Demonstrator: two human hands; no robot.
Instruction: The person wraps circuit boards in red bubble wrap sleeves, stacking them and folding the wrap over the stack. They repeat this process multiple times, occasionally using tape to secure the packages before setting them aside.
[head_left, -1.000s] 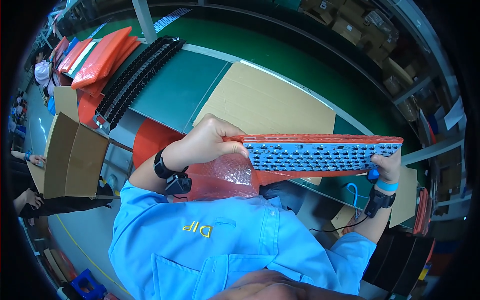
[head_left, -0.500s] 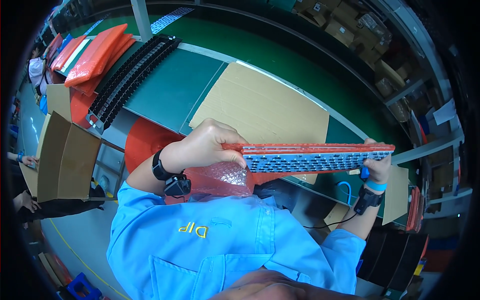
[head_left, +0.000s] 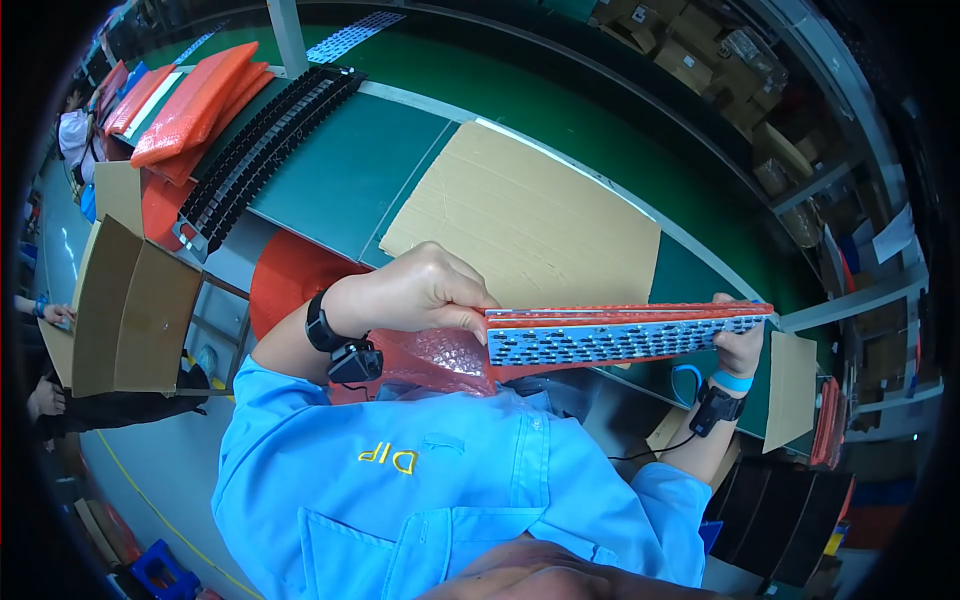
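A stack of long circuit boards (head_left: 600, 344) interleaved with red bubble wrap is held up in front of my chest. The lowest board faces me, pale blue with rows of small dark parts. My left hand (head_left: 430, 288) pinches the stack's left end, thumb along the edge. At the other end, my right hand (head_left: 738, 347) grips it, with fingers on the far side and partly hidden. Loose red bubble wrap (head_left: 435, 358) hangs beneath the left end, by my shirt. Beyond the stack, a flat cardboard sheet (head_left: 530, 215) lies on the green bench (head_left: 350, 150).
A black slotted rack (head_left: 265, 150) lies on the bench's left part, beside red bubble-wrapped packs (head_left: 195, 105). An open cardboard box (head_left: 150, 320) stands at left, near another person's hand (head_left: 60, 313). A green conveyor (head_left: 560, 110) runs behind the bench, with shelved cartons (head_left: 685, 65) beyond.
The stack's right end has shifted left and slightly lower, my right hand moving with it. More of the lowest board's face shows. My left hand stays nearly in place.
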